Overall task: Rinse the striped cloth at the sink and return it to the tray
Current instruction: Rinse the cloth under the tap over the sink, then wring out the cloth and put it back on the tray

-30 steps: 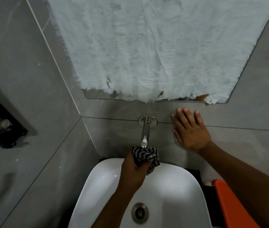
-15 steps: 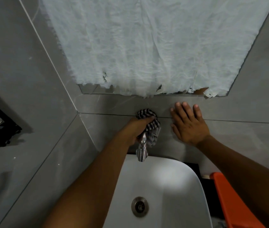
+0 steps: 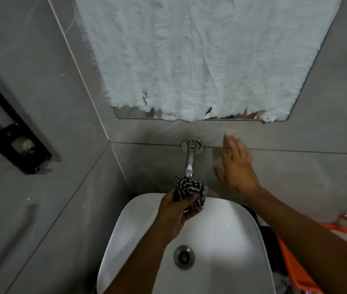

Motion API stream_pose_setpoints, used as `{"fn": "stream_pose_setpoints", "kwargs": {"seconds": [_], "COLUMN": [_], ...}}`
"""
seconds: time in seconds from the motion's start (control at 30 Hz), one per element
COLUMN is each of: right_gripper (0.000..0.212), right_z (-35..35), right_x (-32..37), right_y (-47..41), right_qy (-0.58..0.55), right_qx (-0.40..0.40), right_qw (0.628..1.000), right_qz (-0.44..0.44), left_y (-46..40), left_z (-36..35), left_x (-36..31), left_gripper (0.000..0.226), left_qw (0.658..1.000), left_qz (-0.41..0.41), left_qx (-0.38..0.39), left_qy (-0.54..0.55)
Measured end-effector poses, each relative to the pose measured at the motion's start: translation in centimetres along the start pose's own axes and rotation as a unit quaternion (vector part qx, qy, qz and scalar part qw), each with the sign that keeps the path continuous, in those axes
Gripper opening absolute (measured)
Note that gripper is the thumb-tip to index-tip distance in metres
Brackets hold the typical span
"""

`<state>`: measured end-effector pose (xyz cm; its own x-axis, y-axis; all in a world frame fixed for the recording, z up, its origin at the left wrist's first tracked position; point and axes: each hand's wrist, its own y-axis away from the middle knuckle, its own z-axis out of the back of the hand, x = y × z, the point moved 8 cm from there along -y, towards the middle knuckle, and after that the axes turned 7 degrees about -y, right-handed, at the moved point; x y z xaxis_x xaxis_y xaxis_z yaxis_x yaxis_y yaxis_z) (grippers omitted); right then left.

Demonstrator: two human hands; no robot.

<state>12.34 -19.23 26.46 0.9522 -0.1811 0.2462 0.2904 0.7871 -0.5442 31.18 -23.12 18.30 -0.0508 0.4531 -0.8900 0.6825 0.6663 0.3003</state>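
**Striped cloth held under the spout, over the basin**

The left hand [image 3: 175, 213] is closed around the bunched striped cloth [image 3: 190, 190], fingers wrapped over its lower part. The cloth sits directly beneath the tip of the chrome spout [image 3: 190, 164], touching or just below it, above the rear rim of the white sink [image 3: 238, 236]. No water stream can be made out.

The right hand [image 3: 237, 166] is open, fingers spread and blurred, at the grey tiled wall [image 3: 295, 177] just to the right of the spout; contact with the tile cannot be confirmed. It holds nothing.

The drain [image 3: 183, 257] lies in the basin centre. An orange tray [image 3: 295, 270] stands beside the sink at the right, partly hidden by the right forearm.
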Motion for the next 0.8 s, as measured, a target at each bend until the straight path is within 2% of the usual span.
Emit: {"fn": "stream_pose_setpoints", "kwargs": {"seconds": [0.03,0.07,0.13,0.2,0.23,0.3,0.37,0.43,0.53,0.6,0.63,0.7,0.77,0.8], "right_gripper": [0.035,0.030,0.041,0.046,0.045,0.030,0.019,0.018,0.008,0.018,0.016,0.010,0.006,0.009], "right_z": [0.2,0.1,-1.1,-2.1,-2.3,-2.2,-2.0,-1.6,0.8,3.0,4.2,5.6,6.1,6.1], "right_x": [0.9,2.1,4.7,6.5,6.7,6.2,5.5,4.9,2.3,-1.1,-3.3,-7.4,-11.4,-13.2], "right_y": [1.1,2.4,5.5,8.1,8.7,9.0,9.4,10.5,12.8,14.9,16.4,19.8,24.1,26.0], "right_qy": [-0.102,-0.206,-0.344,-0.376,-0.371,-0.339,-0.315,-0.309,-0.326,-0.334,-0.337,-0.379,-0.421,-0.427], "right_qx": [0.025,0.063,0.159,0.216,0.220,0.210,0.220,0.234,0.192,0.135,0.105,0.061,0.031,0.018], "right_qw": [0.994,0.973,0.915,0.884,0.884,0.896,0.901,0.898,0.896,0.890,0.880,0.835,0.774,0.750], "right_qz": [-0.041,-0.079,-0.141,-0.174,-0.182,-0.196,-0.203,-0.207,-0.234,-0.280,-0.317,-0.394,-0.471,-0.505], "left_y": [0.3,0.6,1.2,1.8,2.0,2.3,2.3,2.1,1.7,0.2,-1.0,-3.6,-6.1,-7.5], "left_z": [0.0,0.0,0.1,0.3,0.4,0.6,1.1,1.0,-2.1,-4.8,-6.6,-11.1,-16.5,-18.9], "left_x": [0.2,0.4,1.2,2.3,2.9,4.0,5.6,7.8,10.1,10.0,9.6,8.7,8.7,9.1], "left_gripper": [0.037,0.035,0.032,0.031,0.033,0.041,0.049,0.047,0.044,0.033,0.029,0.033,0.031,0.040], "left_qw": [1.000,0.999,0.994,0.991,0.994,0.988,0.957,0.939,0.938,0.959,0.969,0.984,0.986,0.974], "left_qz": [-0.011,-0.021,-0.032,-0.033,-0.032,-0.019,0.032,0.108,0.210,0.203,0.192,0.161,0.112,0.082], "left_qx": [-0.021,-0.042,-0.083,-0.109,-0.102,-0.078,-0.087,-0.108,-0.072,-0.037,-0.015,0.049,0.089,0.091], "left_qy": [-0.006,-0.021,-0.063,-0.066,-0.027,0.129,0.274,0.309,0.267,0.196,0.152,0.064,-0.090,-0.191]}}
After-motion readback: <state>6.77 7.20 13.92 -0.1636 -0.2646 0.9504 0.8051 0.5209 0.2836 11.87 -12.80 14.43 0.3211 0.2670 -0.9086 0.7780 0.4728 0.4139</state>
